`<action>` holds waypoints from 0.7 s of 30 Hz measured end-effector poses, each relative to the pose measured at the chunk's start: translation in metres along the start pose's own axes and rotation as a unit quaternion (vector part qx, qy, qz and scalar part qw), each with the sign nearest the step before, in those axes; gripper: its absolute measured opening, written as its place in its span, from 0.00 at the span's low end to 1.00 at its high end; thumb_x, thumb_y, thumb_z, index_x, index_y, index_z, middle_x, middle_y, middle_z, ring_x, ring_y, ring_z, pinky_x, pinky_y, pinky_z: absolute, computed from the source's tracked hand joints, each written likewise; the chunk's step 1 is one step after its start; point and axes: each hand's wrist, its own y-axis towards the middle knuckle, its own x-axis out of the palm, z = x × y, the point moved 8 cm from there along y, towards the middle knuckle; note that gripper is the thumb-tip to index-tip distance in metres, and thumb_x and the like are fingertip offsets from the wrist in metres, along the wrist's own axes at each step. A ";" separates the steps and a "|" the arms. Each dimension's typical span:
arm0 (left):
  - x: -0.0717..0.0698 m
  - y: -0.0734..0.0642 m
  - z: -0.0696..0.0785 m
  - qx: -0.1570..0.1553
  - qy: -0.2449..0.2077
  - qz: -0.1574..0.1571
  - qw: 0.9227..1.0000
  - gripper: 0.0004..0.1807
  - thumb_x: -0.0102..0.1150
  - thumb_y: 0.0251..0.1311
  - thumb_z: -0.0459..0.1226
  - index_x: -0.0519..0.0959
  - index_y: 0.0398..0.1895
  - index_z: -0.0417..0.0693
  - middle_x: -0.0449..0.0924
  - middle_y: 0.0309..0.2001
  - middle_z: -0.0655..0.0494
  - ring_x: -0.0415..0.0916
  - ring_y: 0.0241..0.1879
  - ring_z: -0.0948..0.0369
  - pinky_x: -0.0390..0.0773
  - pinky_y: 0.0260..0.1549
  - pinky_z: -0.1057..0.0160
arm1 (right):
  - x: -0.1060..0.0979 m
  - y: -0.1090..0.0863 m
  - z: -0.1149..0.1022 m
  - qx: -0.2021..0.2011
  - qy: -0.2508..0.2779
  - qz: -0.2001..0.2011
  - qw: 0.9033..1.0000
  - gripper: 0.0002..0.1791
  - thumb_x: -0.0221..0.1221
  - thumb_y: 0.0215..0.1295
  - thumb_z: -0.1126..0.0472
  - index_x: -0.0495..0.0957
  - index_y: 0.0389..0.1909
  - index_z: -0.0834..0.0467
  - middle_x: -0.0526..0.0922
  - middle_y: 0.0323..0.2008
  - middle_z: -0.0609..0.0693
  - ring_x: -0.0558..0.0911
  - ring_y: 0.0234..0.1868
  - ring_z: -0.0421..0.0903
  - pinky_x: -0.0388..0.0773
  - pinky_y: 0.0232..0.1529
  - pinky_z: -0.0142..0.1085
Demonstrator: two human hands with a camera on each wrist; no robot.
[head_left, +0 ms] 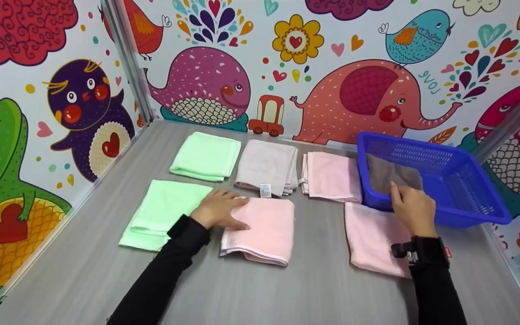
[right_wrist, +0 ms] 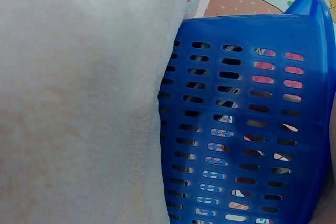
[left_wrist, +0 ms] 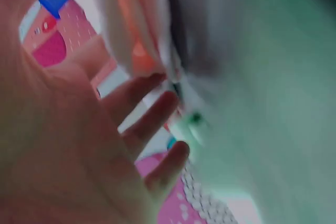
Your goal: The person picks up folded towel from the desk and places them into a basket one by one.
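My left hand (head_left: pixel 221 210) rests with spread fingers on the left edge of a folded pink towel (head_left: pixel 269 232). Its fingers (left_wrist: pixel 152 114) look straight in the left wrist view, near blurred pink and green cloth. At the front rim of a blue plastic basket (head_left: pixel 481 212), my right hand (head_left: pixel 415 210) has curled fingers and pinches a dark grey towel (head_left: pixel 388 174) lying inside on the left; the fingertips are mostly hidden. Below the right hand lies another folded pink towel (head_left: pixel 373 241), partly covered by the wrist.
Left of my left hand lies a light green towel (head_left: pixel 165 207). Behind stand in a row another green towel (head_left: pixel 208 155), a light grey towel (head_left: pixel 266 164) with a white label and a third pink towel (head_left: pixel 332 176) against the basket. Patterned walls (head_left: pixel 278 40) border the table.
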 end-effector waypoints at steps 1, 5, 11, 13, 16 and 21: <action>0.001 0.003 0.007 0.002 -0.002 0.000 1.000 0.47 0.64 0.59 0.66 0.67 0.78 0.56 0.66 0.77 0.47 0.59 0.78 0.43 0.53 0.78 0.42 | 0.000 0.000 0.000 0.000 0.000 0.001 1.000 0.31 0.48 0.82 0.50 0.61 0.12 0.52 0.60 0.13 0.47 0.64 0.16 0.49 0.55 0.25 0.41; 0.008 0.014 0.032 0.011 -0.022 -0.004 1.000 0.48 0.62 0.59 0.68 0.65 0.79 0.60 0.65 0.78 0.49 0.58 0.79 0.45 0.53 0.78 0.43 | -0.001 0.001 -0.001 -0.001 -0.002 0.005 1.000 0.31 0.48 0.82 0.51 0.61 0.12 0.51 0.60 0.12 0.46 0.64 0.16 0.49 0.56 0.24 0.41; 0.017 0.028 0.062 0.031 -0.031 0.002 0.999 0.49 0.59 0.59 0.71 0.63 0.80 0.62 0.63 0.79 0.51 0.57 0.79 0.46 0.55 0.77 0.40 | -0.001 0.001 -0.001 0.002 -0.002 0.007 1.000 0.31 0.48 0.82 0.51 0.61 0.12 0.52 0.59 0.13 0.46 0.61 0.15 0.47 0.54 0.24 0.40; 0.020 0.031 0.070 0.043 -0.029 0.010 0.999 0.49 0.59 0.58 0.71 0.63 0.80 0.61 0.63 0.79 0.51 0.58 0.78 0.46 0.58 0.76 0.40 | -0.001 0.000 -0.001 0.003 0.000 0.007 1.000 0.31 0.48 0.82 0.52 0.61 0.12 0.52 0.59 0.13 0.46 0.61 0.15 0.47 0.54 0.24 0.40; 0.023 0.033 0.076 0.051 -0.028 0.020 0.998 0.49 0.59 0.59 0.71 0.64 0.80 0.61 0.64 0.78 0.52 0.59 0.78 0.47 0.61 0.75 0.41 | 0.001 -0.001 -0.002 0.004 0.004 0.001 1.000 0.31 0.48 0.82 0.52 0.61 0.12 0.52 0.59 0.12 0.46 0.62 0.15 0.47 0.55 0.24 0.40; 0.024 0.034 0.077 0.055 -0.039 0.029 0.997 0.48 0.61 0.60 0.69 0.65 0.80 0.59 0.65 0.78 0.51 0.60 0.77 0.47 0.64 0.74 0.44 | -0.001 0.001 -0.004 0.012 0.019 0.008 1.000 0.22 0.51 0.80 0.54 0.76 0.24 0.59 0.72 0.17 0.53 0.72 0.20 0.53 0.63 0.26 0.45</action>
